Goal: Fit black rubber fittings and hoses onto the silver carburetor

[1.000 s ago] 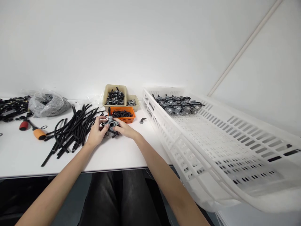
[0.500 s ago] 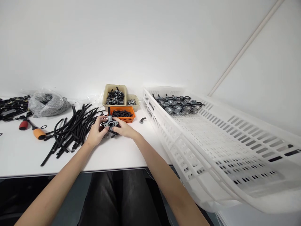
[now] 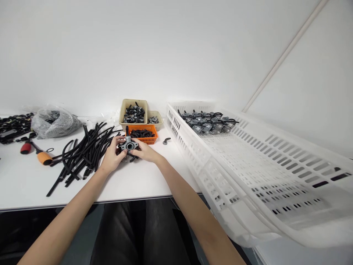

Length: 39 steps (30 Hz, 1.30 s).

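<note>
A grey metal carburetor-like part (image 3: 129, 145) is held between both hands above the white table (image 3: 132, 184), its round bore facing me and a black piece standing up from its top. My left hand (image 3: 112, 154) grips its left side with the thumb in front. On its right side, my right hand (image 3: 145, 151) has its fingers closed round the edge. Just behind the part is an orange basket (image 3: 154, 138) of small black pieces. Black tubes (image 3: 88, 151) lie in a loose pile left of my left hand.
A large white crate (image 3: 193, 151) at right holds several similar metal parts (image 3: 206, 123). Beige bins (image 3: 122, 110) of small parts stand at the back. Orange-handled (image 3: 44, 158) and red-handled (image 3: 25, 148) tools lie left, near a plastic bag (image 3: 56, 123). One small elbow piece (image 3: 166, 141) lies beside the basket.
The view has shifted slightly, moving the scene a little to the left. Both hands keep their hold on the metal part.
</note>
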Each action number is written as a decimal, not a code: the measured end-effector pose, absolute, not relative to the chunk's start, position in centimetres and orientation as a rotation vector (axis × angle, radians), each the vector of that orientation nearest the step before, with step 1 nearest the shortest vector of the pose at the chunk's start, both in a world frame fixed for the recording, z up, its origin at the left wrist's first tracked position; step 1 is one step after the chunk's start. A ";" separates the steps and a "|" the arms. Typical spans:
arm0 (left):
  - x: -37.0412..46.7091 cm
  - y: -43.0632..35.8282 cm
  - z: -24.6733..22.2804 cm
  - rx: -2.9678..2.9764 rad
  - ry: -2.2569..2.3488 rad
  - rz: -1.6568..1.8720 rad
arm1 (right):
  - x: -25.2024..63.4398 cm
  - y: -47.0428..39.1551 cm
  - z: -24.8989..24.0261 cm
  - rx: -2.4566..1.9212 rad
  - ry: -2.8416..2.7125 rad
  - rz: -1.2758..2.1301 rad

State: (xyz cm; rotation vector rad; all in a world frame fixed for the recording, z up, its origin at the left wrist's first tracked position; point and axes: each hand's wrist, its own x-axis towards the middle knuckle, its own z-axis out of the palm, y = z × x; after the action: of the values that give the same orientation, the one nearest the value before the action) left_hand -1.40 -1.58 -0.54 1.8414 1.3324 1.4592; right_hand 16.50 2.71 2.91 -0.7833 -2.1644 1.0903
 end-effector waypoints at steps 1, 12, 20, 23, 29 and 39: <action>-1.4 -1.6 -0.6 1.839 1.332 1.459 | 16.5 2.7 2.9 -0.779 -2.165 1.090; -1.2 -1.7 -0.2 1.834 1.358 1.439 | 16.6 3.1 2.6 -0.811 -2.185 1.060; -1.0 -1.8 0.0 1.865 1.350 1.469 | 16.5 3.5 2.1 -0.814 -2.179 1.049; -1.0 -1.7 -0.1 1.848 1.341 1.471 | 16.6 3.6 2.0 -0.813 -2.157 1.105; -1.1 -1.6 -0.4 1.845 1.339 1.479 | 16.7 3.7 2.0 -0.812 -2.102 1.184; -1.2 -1.4 -0.5 1.852 1.327 1.483 | 16.6 3.7 2.1 -0.820 -2.080 1.214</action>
State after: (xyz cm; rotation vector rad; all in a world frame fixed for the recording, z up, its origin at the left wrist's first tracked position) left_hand -1.15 -1.36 -0.48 1.8517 1.3271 1.4833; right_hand 16.63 3.72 2.13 -0.8202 -2.0795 1.2142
